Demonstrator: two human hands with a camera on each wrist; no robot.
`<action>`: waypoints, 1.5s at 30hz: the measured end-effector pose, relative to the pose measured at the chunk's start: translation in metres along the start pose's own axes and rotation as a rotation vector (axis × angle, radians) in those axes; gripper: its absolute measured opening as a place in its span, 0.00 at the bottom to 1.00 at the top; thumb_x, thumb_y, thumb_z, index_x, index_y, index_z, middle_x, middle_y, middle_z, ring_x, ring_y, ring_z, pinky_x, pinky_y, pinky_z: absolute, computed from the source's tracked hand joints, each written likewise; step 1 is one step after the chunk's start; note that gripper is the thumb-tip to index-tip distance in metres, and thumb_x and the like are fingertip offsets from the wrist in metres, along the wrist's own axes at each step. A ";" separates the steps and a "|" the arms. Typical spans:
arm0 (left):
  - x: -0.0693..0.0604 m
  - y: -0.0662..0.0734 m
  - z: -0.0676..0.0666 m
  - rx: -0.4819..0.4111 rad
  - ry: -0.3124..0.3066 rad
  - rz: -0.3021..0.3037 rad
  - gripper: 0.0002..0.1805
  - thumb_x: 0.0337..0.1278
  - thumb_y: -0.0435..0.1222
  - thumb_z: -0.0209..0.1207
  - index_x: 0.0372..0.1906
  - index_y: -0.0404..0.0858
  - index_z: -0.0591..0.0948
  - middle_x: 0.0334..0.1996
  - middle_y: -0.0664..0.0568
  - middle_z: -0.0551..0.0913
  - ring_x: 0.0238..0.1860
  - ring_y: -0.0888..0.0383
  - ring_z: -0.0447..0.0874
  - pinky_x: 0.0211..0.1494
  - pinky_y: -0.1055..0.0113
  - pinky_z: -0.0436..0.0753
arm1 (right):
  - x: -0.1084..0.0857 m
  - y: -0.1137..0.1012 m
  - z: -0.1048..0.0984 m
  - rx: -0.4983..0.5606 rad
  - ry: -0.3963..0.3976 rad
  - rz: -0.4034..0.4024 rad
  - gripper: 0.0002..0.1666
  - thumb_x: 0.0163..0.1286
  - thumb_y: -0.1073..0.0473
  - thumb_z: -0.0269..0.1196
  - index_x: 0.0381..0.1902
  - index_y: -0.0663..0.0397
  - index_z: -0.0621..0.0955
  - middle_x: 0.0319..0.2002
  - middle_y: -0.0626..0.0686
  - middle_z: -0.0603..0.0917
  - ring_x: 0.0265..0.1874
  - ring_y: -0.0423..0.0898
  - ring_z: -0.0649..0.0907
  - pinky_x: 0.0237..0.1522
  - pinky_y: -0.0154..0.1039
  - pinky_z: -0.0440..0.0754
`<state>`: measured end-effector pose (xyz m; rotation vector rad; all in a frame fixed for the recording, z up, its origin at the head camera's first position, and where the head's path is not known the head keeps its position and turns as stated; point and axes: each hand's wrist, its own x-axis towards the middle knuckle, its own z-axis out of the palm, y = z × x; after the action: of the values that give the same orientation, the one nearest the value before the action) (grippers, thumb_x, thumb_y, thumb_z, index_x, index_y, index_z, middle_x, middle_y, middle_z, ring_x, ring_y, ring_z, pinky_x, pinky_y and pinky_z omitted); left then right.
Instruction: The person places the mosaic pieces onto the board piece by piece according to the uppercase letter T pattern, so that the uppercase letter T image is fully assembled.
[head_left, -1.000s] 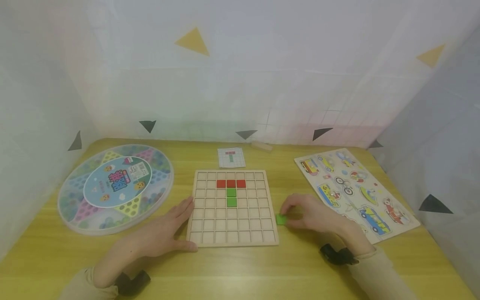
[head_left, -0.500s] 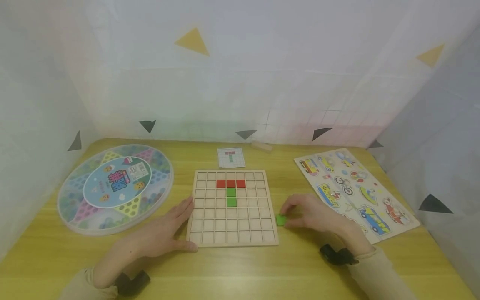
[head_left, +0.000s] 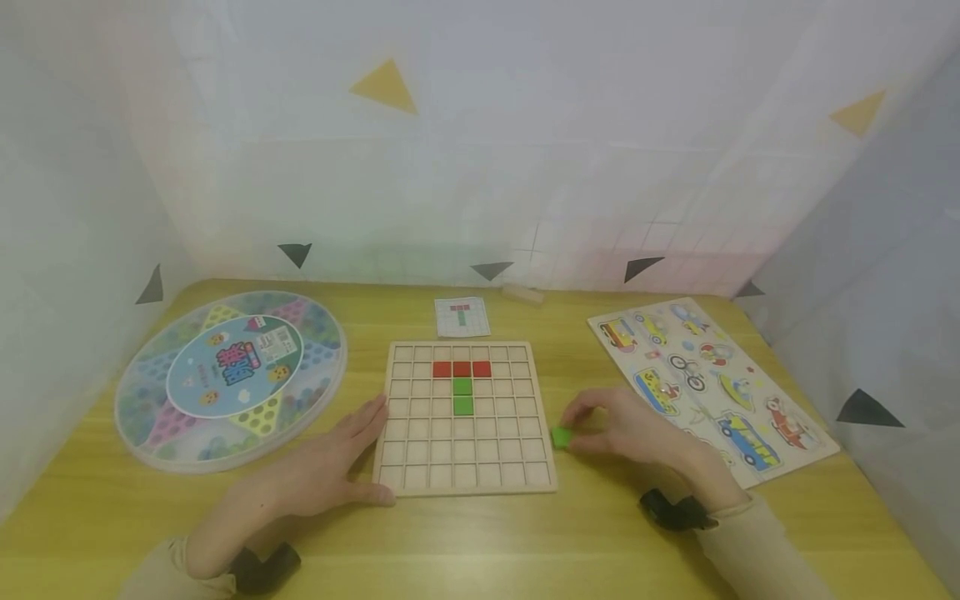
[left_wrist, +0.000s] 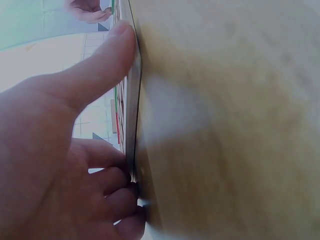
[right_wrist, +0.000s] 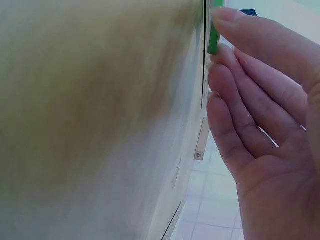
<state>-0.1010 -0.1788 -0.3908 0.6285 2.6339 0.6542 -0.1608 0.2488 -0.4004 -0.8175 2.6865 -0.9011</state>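
Observation:
A square wooden grid board (head_left: 465, 451) lies in the middle of the table. Set in its cells are several red tiles (head_left: 462, 369) in a row, with two green tiles (head_left: 463, 406) below the middle one. My left hand (head_left: 318, 471) rests against the board's left side, its thumb at the near left corner. Just off the right edge, my right hand (head_left: 618, 429) pinches a loose green tile (head_left: 560, 437) by the thumb. The right wrist view shows this green tile (right_wrist: 214, 37) edge-on, the thumb on it and the other fingers loosely bent beneath.
Behind the board lies a small pattern card (head_left: 462, 317) with a red and green T, and a wooden block (head_left: 523, 294). A round Chinese checkers set (head_left: 232, 379) lies at left. At right is a vehicle picture puzzle board (head_left: 712, 383), partly behind the right hand.
The green tile in the right fingers has shifted and tilted very slightly. Both hands stay nearly still, and the tiles on the board keep their places.

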 end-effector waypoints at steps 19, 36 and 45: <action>0.000 0.000 0.001 0.005 0.001 0.007 0.63 0.50 0.70 0.59 0.80 0.38 0.48 0.81 0.46 0.39 0.79 0.38 0.43 0.77 0.42 0.56 | 0.015 -0.019 -0.001 -0.038 0.119 -0.075 0.14 0.56 0.54 0.77 0.38 0.32 0.84 0.38 0.32 0.85 0.41 0.35 0.82 0.49 0.40 0.83; -0.001 0.000 0.001 0.001 0.006 0.015 0.62 0.51 0.69 0.60 0.80 0.37 0.49 0.81 0.45 0.40 0.79 0.38 0.44 0.77 0.42 0.57 | 0.049 -0.051 -0.001 0.028 0.085 -0.106 0.13 0.59 0.54 0.76 0.41 0.40 0.86 0.38 0.38 0.86 0.42 0.48 0.84 0.50 0.52 0.83; -0.001 0.000 0.001 -0.001 0.004 0.017 0.62 0.51 0.69 0.60 0.80 0.37 0.49 0.81 0.45 0.40 0.79 0.37 0.44 0.77 0.41 0.57 | 0.068 -0.068 0.004 0.056 0.075 -0.141 0.13 0.58 0.57 0.76 0.41 0.45 0.86 0.39 0.39 0.87 0.44 0.50 0.85 0.52 0.52 0.83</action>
<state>-0.0998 -0.1786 -0.3915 0.6504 2.6346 0.6618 -0.1856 0.1632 -0.3631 -0.9900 2.6805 -1.0537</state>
